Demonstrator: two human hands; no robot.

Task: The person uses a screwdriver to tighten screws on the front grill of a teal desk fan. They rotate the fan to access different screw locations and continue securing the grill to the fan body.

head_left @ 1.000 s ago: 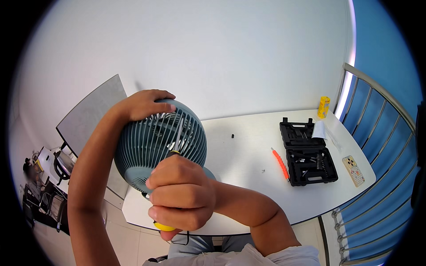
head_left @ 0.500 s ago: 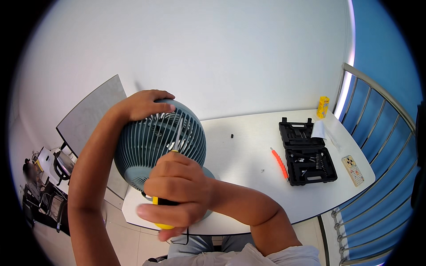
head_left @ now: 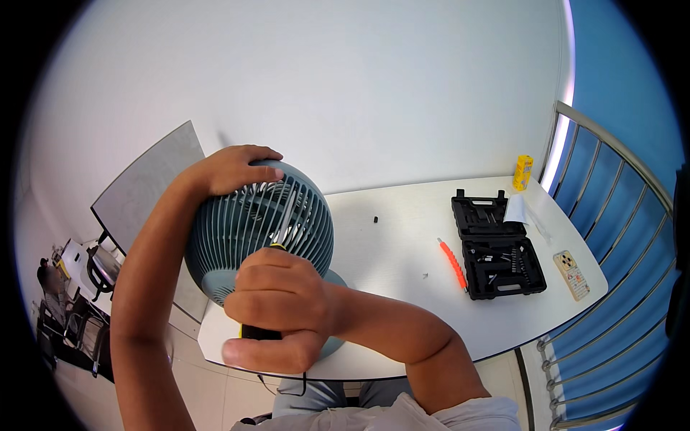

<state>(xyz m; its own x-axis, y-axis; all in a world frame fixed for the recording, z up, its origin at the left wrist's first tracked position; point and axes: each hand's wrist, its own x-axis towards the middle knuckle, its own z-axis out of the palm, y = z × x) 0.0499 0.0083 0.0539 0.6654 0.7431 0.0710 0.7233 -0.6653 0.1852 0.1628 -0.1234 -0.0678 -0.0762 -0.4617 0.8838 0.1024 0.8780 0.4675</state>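
Note:
A dark green table fan [head_left: 233,241] with a slatted, rounded head stands at the left of the table, its round base partly behind my right arm. Over the top of the fan head, my left hand [head_left: 233,172] is wrapped, fingers on the far side and thumb on the grille. My right hand [head_left: 277,302] is closed round the yellow and black handle of a screwdriver [head_left: 285,224]. The metal shaft points away from me over the fan's grille. I cannot tell where the tip touches.
On the white table [head_left: 381,287], an open black tool case [head_left: 503,266] holds several bits. Near it lie an orange-red flexible shaft [head_left: 453,263], a phone [head_left: 571,275], a yellow box [head_left: 523,173] and a small black piece [head_left: 376,220]. Metal railing [head_left: 611,179] borders the right side.
My right hand has shifted slightly left and turned on the screwdriver, and its handle shows less. My left hand and the fan have stayed put.

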